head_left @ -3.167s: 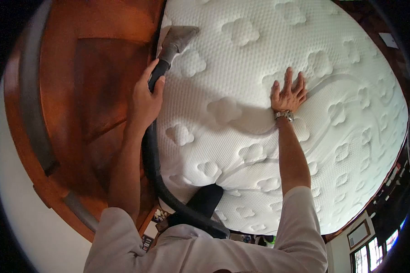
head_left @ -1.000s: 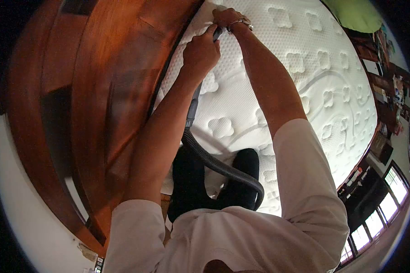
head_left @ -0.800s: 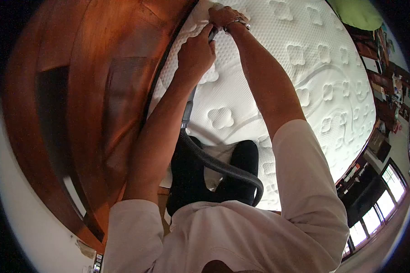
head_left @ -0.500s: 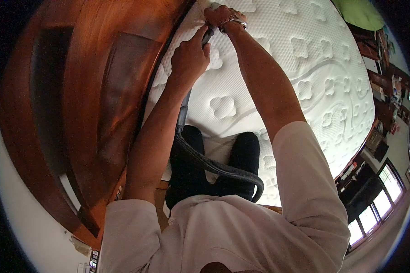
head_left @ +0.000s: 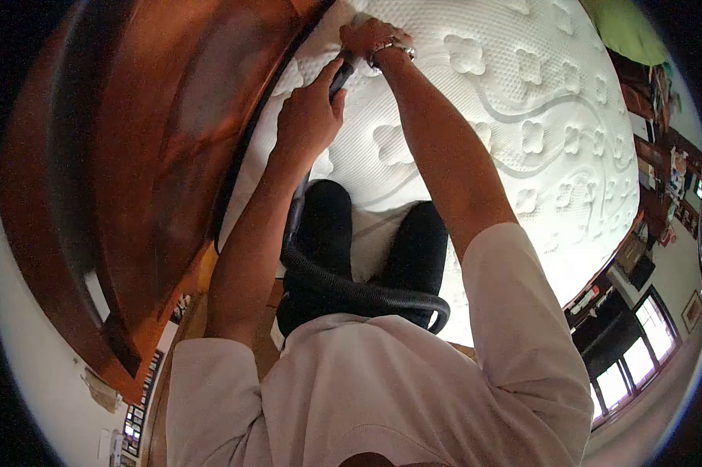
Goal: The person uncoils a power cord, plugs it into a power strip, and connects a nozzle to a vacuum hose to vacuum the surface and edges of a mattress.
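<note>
A black vacuum tube (head_left: 341,75) slants up the left side of the white quilted mattress (head_left: 522,101). My left hand (head_left: 308,117) is wrapped round this tube. Further up, my right hand (head_left: 370,40), with a bracelet at the wrist, is closed round the tube's upper end near the mattress edge. Whatever sits at the tube's tip is mostly hidden by the right hand. From the tube a ribbed black hose (head_left: 351,292) runs down and curves across my dark-trousered legs.
A dark reddish wooden headboard or panel (head_left: 164,140) rises along the left. A green object (head_left: 627,31) lies at the upper right. Shelves with items and a barred window (head_left: 639,350) are on the right, and framed pictures (head_left: 133,420) at the lower left.
Both hands have shifted slightly left and down in view, still on the tube. The hose and the view of the mattress have shifted too.
</note>
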